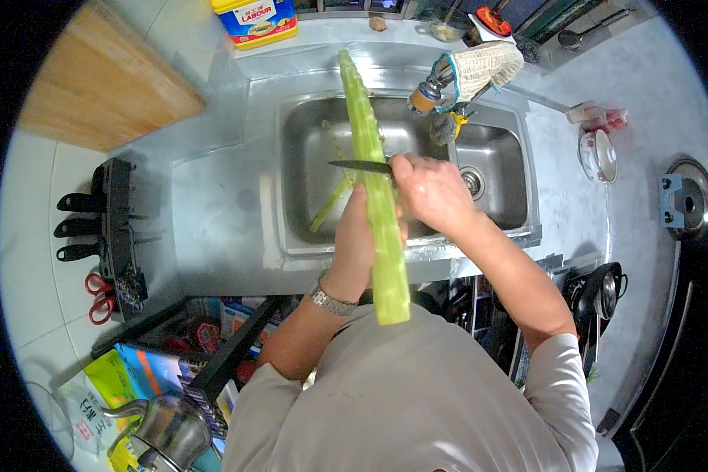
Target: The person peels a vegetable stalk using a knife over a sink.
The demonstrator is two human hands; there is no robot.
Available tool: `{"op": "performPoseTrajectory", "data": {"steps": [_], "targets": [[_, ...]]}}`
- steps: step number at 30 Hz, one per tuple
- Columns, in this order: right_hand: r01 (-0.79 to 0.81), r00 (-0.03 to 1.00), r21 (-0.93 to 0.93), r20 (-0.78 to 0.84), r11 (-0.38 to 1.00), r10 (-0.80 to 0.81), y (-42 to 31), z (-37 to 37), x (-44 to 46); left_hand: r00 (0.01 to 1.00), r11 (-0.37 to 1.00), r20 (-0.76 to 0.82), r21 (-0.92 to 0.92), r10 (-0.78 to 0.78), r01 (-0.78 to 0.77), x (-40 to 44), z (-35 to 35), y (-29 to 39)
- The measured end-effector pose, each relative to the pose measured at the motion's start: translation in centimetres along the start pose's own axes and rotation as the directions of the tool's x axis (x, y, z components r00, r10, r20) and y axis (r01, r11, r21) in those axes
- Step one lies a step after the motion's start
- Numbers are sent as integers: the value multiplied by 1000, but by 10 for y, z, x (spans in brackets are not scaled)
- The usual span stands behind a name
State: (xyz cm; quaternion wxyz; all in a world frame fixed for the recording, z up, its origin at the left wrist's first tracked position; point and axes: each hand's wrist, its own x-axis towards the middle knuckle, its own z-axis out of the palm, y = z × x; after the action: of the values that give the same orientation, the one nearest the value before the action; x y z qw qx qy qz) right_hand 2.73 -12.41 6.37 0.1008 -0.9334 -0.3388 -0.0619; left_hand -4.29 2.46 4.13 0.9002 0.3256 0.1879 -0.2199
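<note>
A long pale green stalk [383, 236] slants over the sink [291, 149], its lower end close to my shirt. My left hand [355, 236] is closed around its middle from beneath; a metal watch is on that wrist. In my right hand [433, 191] is the handle of a small dark knife [358, 166], whose blade lies across the stalk and points left. Strips of green peel [330, 203] rest in the large basin, left of the stalk.
A faucet [425, 96] with a cloth glove [488, 71] over it stands behind the sink. A knife rack [116, 228] hangs at left, above an open drawer and a metal kettle [173, 433]. A bowl [598, 156] sits at right, a yellow container [256, 22] behind.
</note>
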Motion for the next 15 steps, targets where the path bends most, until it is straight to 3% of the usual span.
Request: {"op": "performPoseTrajectory", "data": {"steps": [8, 15], "targets": [[-5, 1000, -19, -4, 1000, 5, -4, -3, -1, 1000, 1000, -23, 11, -14, 14, -3, -3, 0], [-108, 994, -107, -11, 988, 107, 16, 9, -1, 999, 999, -20, -8, -33, 33, -5, -2, 0]]}}
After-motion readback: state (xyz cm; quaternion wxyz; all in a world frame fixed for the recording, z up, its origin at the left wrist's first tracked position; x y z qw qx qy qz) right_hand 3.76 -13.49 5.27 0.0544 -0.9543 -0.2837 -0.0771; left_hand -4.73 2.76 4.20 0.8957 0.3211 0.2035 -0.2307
